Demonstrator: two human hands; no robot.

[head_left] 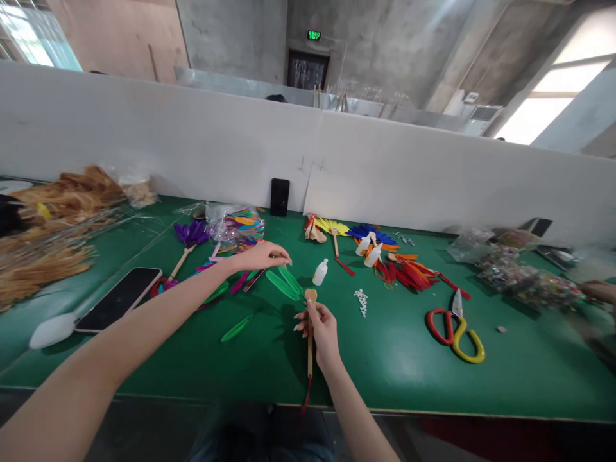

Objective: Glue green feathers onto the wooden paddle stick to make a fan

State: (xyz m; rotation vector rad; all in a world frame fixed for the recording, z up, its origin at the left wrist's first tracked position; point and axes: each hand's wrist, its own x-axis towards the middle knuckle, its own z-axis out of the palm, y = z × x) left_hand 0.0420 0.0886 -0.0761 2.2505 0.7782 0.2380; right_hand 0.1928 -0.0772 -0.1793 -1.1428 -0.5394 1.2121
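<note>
Pinching a heart-topped wooden stick (310, 354), right hand (324, 328); left hand (261, 255) loosely curled near green feathers (283, 286), its hold unclear.

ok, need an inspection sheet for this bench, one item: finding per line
Surface: glossy green tabletop, materials spread across it.
Job's things: pale wooden stick with heart-shaped top, red cord at its lower end; long green feathers by its top; loose green feather lying apart.
Clutter: red-and-yellow-handled scissors, three white plastic bottles, small white beads, large black-screened phone, purple feather fan.
Grippers: right hand grasps the stick; left hand near the feather tips, contact unclear.
Cables: nothing seen.
Surroundings: plain white partition behind; green lit exit sign; another person's hand at right edge.
</note>
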